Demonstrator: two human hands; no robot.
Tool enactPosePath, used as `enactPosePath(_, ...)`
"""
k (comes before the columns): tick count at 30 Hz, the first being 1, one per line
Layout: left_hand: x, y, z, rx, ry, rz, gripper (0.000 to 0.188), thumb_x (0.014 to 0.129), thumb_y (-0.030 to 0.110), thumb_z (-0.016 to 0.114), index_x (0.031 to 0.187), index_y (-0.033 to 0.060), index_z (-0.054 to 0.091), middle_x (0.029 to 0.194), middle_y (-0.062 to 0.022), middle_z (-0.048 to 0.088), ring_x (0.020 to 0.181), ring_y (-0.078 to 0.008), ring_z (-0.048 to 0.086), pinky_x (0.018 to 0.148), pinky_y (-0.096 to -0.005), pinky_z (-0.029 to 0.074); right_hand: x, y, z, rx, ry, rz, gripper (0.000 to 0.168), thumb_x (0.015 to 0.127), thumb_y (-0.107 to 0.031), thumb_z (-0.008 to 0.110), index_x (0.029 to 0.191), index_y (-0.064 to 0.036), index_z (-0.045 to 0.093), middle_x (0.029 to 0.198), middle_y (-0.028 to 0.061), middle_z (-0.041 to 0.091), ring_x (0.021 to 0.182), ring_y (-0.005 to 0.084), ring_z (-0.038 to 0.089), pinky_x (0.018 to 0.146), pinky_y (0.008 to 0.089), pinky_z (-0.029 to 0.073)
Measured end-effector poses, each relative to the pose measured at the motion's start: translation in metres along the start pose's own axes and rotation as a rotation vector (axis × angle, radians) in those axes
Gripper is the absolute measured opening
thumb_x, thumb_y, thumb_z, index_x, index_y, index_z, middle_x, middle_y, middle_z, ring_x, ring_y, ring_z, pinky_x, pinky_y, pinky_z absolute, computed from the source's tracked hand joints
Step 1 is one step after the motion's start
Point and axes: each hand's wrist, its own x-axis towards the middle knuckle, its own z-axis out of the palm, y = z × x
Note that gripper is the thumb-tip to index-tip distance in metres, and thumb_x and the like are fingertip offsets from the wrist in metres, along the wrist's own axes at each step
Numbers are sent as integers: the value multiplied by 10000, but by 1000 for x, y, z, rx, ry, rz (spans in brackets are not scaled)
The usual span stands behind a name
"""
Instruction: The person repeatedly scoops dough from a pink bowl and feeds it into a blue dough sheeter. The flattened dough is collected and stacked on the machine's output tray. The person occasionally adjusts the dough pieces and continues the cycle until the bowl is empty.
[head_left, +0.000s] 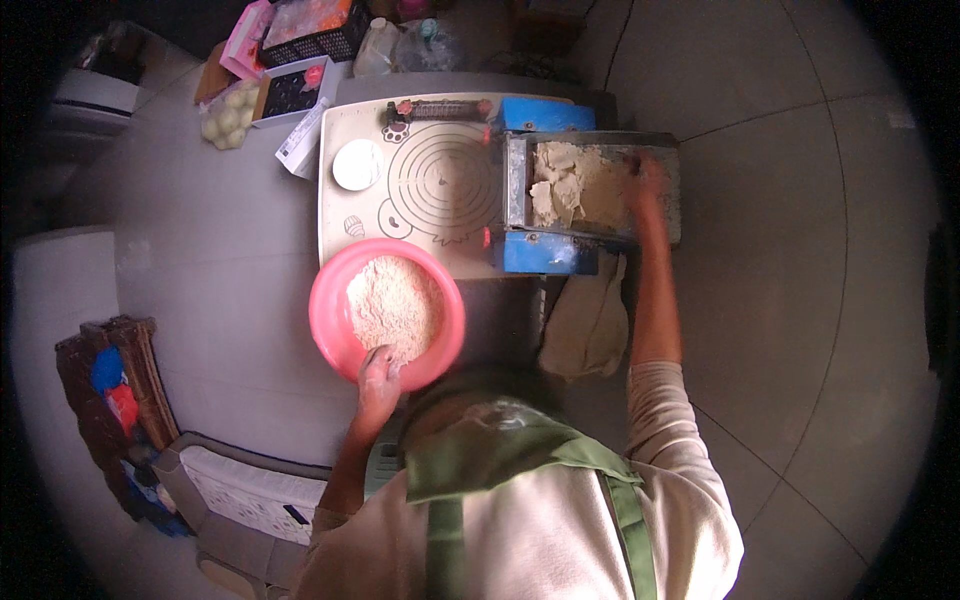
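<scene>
A pink plastic basin with pale crumbly flour mixture inside sits at the near left corner of a printed baking mat. My left hand is at the basin's near rim, fingers over the inner edge; its exact hold is hard to make out. To the right stands a blue-sided dough roller machine with a metal tray. Torn pieces of pale dough and loose flour lie in the tray. Over the tray's right part is my right hand, blurred, so its fingers and anything in them cannot be told.
The baking mat bears a round white lid or dish and a dark roller-like part at its far edge. Beyond lie an open box, a black crate and plastic jugs. A cloth sack hangs below the machine.
</scene>
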Motion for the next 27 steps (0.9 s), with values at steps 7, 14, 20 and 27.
enactPosePath(7, -67, -64, -7, -47, -26, -340, 186, 774, 46, 586, 942, -28, 617, 849, -189, 629, 785, -294, 620, 733, -372, 491, -30, -9, -5, -288, -165, -44, 321, 729, -199, 716, 995, -39, 636, 872, 114, 672, 817, 207, 644, 730, 335, 484)
enactPosePath(14, -110, -126, -1, 26, -58, -343, 180, 757, 112, 624, 886, -13, 638, 817, -165, 643, 762, -280, 628, 704, -373, 496, -22, 7, 16, 7, -274, -25, 302, 753, -190, 685, 1020, -58, 639, 893, 114, 677, 818, 215, 641, 728, 345, 482)
enactPosePath(20, -134, -154, -4, 109, -233, -455, 195, 765, 154, 615, 867, -11, 643, 774, -139, 645, 719, -256, 615, 675, -351, 489, -14, -16, -2, -49, -444, -37, 268, 807, -219, 633, 989, -22, 629, 840, 134, 661, 763, 200, 622, 680, 345, 477)
enactPosePath(27, -198, -209, 11, -286, -89, -758, 219, 782, 178, 591, 837, -30, 634, 729, -110, 640, 662, -172, 594, 628, -320, 476, 23, 6, 13, -415, -19, 19, 244, 821, -212, 588, 949, -9, 632, 825, 140, 653, 749, 198, 614, 680, 340, 471)
